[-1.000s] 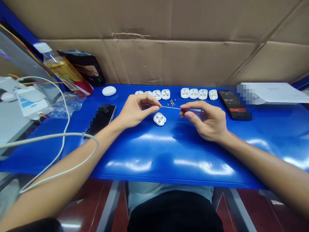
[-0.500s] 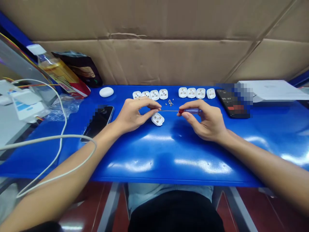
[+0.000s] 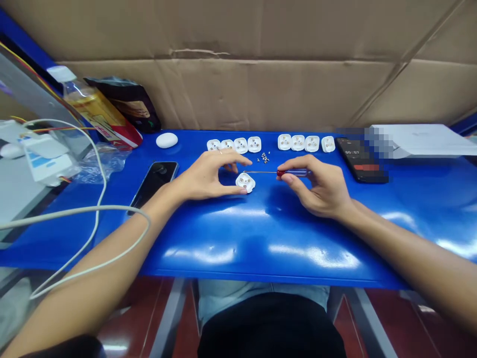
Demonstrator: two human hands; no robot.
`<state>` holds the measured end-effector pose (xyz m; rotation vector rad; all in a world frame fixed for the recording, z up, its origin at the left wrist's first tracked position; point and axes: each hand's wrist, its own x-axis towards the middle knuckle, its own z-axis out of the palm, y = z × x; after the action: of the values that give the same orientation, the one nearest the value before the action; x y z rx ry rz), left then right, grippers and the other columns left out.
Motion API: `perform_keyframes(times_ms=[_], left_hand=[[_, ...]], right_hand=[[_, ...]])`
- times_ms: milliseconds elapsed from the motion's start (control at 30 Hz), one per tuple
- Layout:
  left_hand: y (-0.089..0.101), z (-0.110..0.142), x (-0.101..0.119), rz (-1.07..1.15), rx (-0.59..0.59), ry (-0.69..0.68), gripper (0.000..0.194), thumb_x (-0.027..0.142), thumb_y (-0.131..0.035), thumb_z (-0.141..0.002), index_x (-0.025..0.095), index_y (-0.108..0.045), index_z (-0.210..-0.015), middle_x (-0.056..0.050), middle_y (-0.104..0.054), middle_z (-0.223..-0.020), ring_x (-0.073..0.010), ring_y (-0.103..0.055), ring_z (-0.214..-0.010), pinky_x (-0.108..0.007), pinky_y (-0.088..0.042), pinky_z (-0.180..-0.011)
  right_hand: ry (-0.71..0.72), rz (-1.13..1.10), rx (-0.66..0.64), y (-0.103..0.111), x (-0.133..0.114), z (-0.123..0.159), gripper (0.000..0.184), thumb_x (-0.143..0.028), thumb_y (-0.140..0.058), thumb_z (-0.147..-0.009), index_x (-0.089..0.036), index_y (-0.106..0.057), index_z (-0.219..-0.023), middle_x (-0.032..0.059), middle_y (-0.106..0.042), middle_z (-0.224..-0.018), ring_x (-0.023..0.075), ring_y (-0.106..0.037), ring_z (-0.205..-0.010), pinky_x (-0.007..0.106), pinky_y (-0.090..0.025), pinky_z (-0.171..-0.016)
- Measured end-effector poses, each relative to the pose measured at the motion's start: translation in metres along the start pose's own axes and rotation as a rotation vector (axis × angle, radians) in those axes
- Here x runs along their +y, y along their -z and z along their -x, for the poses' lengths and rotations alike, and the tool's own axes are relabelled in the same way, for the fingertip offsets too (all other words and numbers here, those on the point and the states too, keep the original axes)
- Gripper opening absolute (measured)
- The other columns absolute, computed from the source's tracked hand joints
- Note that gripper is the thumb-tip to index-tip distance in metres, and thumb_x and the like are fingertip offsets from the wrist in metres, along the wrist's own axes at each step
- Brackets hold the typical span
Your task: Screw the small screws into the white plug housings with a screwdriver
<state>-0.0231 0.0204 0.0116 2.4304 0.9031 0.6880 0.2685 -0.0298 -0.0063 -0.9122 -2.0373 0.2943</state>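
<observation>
My right hand (image 3: 320, 186) grips a screwdriver (image 3: 298, 172) by its clear purplish handle with a red collar. The thin shaft lies level, pointing left, its tip just above a small white square plastic housing (image 3: 242, 182) with brass-coloured metal parts inside. My left hand (image 3: 210, 174) is open around that housing, thumb at its near edge and index finger stretched out beyond the shaft. The thumb seems to touch the housing. Behind it lies a little pile of screws (image 3: 265, 159).
Similar white housings stand in two rows, a left row (image 3: 254, 144) and a right row (image 3: 312, 143). Phones lie at left (image 3: 156, 181) and right (image 3: 361, 161). A white box (image 3: 421, 141), a white oval case (image 3: 166, 140), a bottle (image 3: 97, 112) and a looping white cable (image 3: 97, 219) are around.
My left thumb and index finger have let go of the screwdriver's tip and spread apart, the thumb coming down to the white housing. My right hand still holds the screwdriver almost unmoved.
</observation>
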Motion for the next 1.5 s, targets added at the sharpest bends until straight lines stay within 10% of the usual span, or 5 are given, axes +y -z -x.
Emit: perform_keyframes(times_ms=[333,1500], left_hand=[[-0.01,-0.001,-0.006,0.052,-0.057,0.031,0.043,0.049,-0.087,-0.083,0.02,-0.083,-0.115,-0.004,-0.079,-0.091,-0.0207,-0.072,-0.082,-0.03,-0.053,-0.077],[-0.012,-0.002,-0.008,0.051,-0.036,0.006,0.044,0.047,-0.087,-0.085,0.022,-0.082,-0.121,-0.002,-0.076,-0.086,-0.0192,-0.069,-0.078,-0.029,-0.05,-0.075]], right_hand=[[0.055,0.028,-0.029,-0.001,-0.002,0.0,0.012,-0.031,-0.068,-0.101,-0.028,-0.073,-0.111,0.0032,-0.084,-0.101,0.0216,-0.08,-0.082,0.034,-0.064,-0.074],[0.093,0.03,-0.07,0.001,-0.001,-0.001,0.012,-0.029,-0.067,-0.102,-0.027,-0.071,-0.113,0.004,-0.083,-0.102,0.0222,-0.08,-0.086,0.035,-0.064,-0.074]])
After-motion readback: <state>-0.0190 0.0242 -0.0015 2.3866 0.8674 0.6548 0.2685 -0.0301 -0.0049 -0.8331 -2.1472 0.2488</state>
